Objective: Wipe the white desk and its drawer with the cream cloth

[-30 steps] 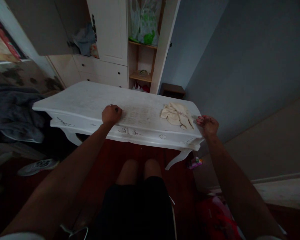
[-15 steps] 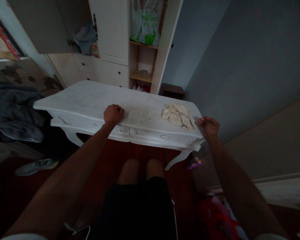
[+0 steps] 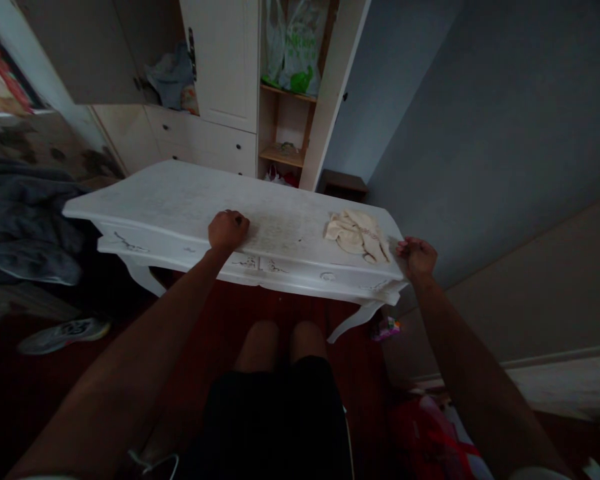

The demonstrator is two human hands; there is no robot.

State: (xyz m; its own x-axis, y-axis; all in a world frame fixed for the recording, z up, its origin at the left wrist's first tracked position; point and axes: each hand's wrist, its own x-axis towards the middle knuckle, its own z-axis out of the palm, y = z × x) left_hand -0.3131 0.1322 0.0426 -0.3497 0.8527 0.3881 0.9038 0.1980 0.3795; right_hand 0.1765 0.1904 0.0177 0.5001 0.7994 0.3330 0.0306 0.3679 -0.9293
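A white table (image 3: 145, 193) with carved drawer fronts stands before me, its top smudged grey in the middle. My left hand (image 3: 229, 229) rests on its front edge, curled into a fist; a small dark spot shows at the curl, and what it holds, if anything, I cannot make out. A crumpled cream cloth (image 3: 357, 233) lies on the right part of the top. Just right of the cloth, at the table's right end, is my right hand (image 3: 417, 256), its fingers curled in; whether something is inside is hidden.
Behind the table is a white cabinet (image 3: 223, 73) with plastic bags (image 3: 300, 57) on a shelf. Grey fabric (image 3: 25, 213) and a shoe (image 3: 65, 335) are at the left. A pink box (image 3: 386, 328) and a red bag (image 3: 423, 433) sit low on the right.
The view has shifted very slightly. Both hands keep nearly the same places and the cloth lies as before.
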